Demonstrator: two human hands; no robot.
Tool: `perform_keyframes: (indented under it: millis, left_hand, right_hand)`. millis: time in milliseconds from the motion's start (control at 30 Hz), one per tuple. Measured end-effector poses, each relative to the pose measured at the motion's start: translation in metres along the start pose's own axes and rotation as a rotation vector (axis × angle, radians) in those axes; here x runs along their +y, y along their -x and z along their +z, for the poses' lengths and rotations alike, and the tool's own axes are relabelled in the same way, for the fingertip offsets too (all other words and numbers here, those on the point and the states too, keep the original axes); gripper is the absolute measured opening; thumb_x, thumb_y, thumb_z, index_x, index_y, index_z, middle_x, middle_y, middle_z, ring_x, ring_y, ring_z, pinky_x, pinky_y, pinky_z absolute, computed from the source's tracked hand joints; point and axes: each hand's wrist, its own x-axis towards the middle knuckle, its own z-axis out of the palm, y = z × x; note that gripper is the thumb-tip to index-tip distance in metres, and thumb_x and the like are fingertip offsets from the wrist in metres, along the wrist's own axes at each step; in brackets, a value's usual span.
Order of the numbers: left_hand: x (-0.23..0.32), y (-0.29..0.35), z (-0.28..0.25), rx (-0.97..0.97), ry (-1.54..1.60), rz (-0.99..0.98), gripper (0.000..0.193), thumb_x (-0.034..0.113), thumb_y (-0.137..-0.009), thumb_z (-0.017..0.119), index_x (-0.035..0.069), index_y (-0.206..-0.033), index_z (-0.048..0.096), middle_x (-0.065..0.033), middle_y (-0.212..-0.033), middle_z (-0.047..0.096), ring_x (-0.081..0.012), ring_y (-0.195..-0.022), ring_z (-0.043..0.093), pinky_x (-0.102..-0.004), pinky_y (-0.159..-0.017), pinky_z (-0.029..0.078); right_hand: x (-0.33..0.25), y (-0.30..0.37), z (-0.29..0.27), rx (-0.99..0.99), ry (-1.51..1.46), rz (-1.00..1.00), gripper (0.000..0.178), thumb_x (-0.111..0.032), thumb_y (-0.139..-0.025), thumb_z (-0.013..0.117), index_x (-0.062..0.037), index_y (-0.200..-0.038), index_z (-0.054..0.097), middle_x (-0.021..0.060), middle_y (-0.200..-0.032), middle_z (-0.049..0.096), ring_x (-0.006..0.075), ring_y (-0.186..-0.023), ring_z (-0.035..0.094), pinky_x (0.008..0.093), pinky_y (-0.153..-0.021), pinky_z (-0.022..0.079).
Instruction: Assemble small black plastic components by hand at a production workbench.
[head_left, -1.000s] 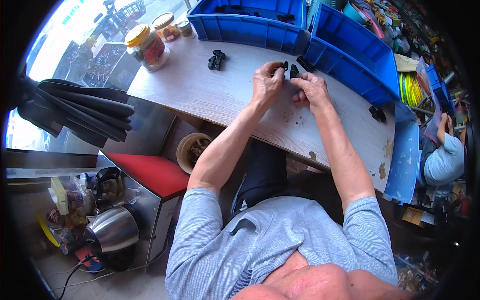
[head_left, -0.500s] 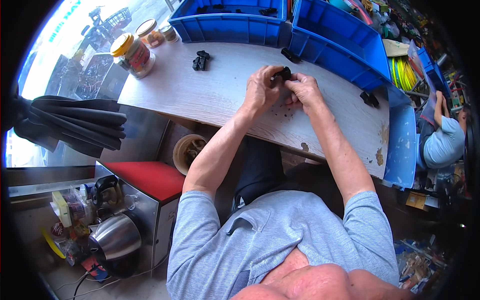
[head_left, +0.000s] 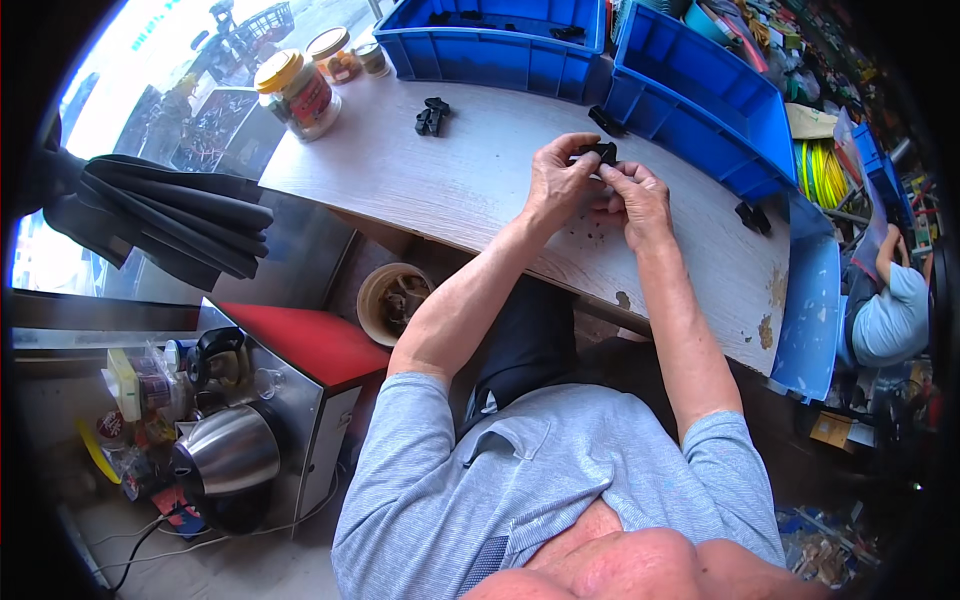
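Note:
Over the pale wooden table (head_left: 480, 160), my left hand (head_left: 557, 183) pinches a small black plastic part (head_left: 604, 152) between thumb and fingers. My right hand (head_left: 643, 203) meets it from the other side, thumb and fingertips closed at the part's lower edge. The fingers cover much of the part, so its exact kind does not show. Another small group of black parts (head_left: 432, 117) lies on the table to the left. One more black part (head_left: 606, 121) rests just beyond my hands, and another black part (head_left: 752, 218) is at the right. Dark crumbs are scattered below my hands.
Two blue bins, a left bin (head_left: 490, 62) with black pieces in it and a right bin (head_left: 690, 120), line the far edge. Jars (head_left: 298, 95) stand far left. A bucket (head_left: 372, 305), a red-topped cabinet (head_left: 300, 340) and a kettle (head_left: 235, 450) are lower left. Another person (head_left: 890, 315) sits far right.
The view has shifted, so the table and bins appear farther right. Both hands stay together around the black part, which has turned slightly between the fingers.

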Motion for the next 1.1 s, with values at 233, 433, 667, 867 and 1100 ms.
perform_keyframes:
  millis: [233, 433, 667, 867, 1100]
  left_hand:
    - [0.029, 0.021, -0.015, -0.258, -1.236, 0.598, 0.052, -0.004, -0.084, 0.064, 0.012, -0.134, 0.063, -0.0108, -0.116, 0.070, -0.0309, -0.098, 0.070, -0.0416, -0.084, 0.055]
    - [0.039, 0.031, -0.019, -0.293, -1.401, 0.646, 0.047, 0.002, -0.085, 0.067, 0.012, -0.130, 0.063, -0.0106, -0.117, 0.070, -0.0330, -0.105, 0.067, -0.0443, -0.091, 0.051]
    - [0.033, 0.026, -0.026, -0.299, -1.338, 0.672, 0.036, 0.005, -0.088, 0.067, 0.009, -0.124, 0.065, -0.0123, -0.114, 0.072, -0.0327, -0.104, 0.067, -0.0447, -0.092, 0.051]
    - [0.036, 0.028, -0.027, -0.334, -1.458, 0.688, 0.038, 0.010, -0.085, 0.066, 0.010, -0.124, 0.065, -0.0083, -0.115, 0.070, -0.0316, -0.106, 0.064, -0.0460, -0.091, 0.049]
    - [0.041, 0.039, -0.017, -0.329, -1.549, 0.625, 0.046, 0.010, -0.086, 0.067, 0.012, -0.132, 0.062, -0.0103, -0.126, 0.067, -0.0323, -0.121, 0.060, -0.0468, -0.102, 0.046]
  right_hand:
    - [-0.015, -0.003, 0.005, 0.000, 0.230, 0.066, 0.040, -0.006, -0.083, 0.071, -0.0053, -0.122, 0.066, 0.0043, -0.069, 0.061, 0.0144, -0.055, 0.061, 0.0382, -0.052, 0.062]
    - [-0.018, -0.004, 0.005, -0.067, 0.398, 0.137, 0.038, -0.005, -0.083, 0.067, -0.0079, -0.121, 0.068, 0.0026, -0.069, 0.060, 0.0117, -0.052, 0.056, 0.0356, -0.050, 0.061]
    - [-0.017, -0.003, 0.005, -0.085, 0.459, 0.102, 0.039, -0.007, -0.083, 0.069, -0.0047, -0.122, 0.066, 0.0024, -0.071, 0.062, 0.0106, -0.050, 0.058, 0.0334, -0.050, 0.060]
    - [-0.016, -0.004, 0.005, -0.130, 0.481, 0.093, 0.037, -0.007, -0.084, 0.069, -0.0034, -0.121, 0.067, 0.0021, -0.073, 0.064, 0.0114, -0.052, 0.061, 0.0303, -0.048, 0.058]
    - [-0.013, -0.008, 0.000, -0.111, 0.485, 0.088, 0.036, -0.006, -0.083, 0.070, -0.0031, -0.119, 0.067, 0.0073, -0.070, 0.066, 0.0156, -0.051, 0.064, 0.0301, -0.048, 0.057]
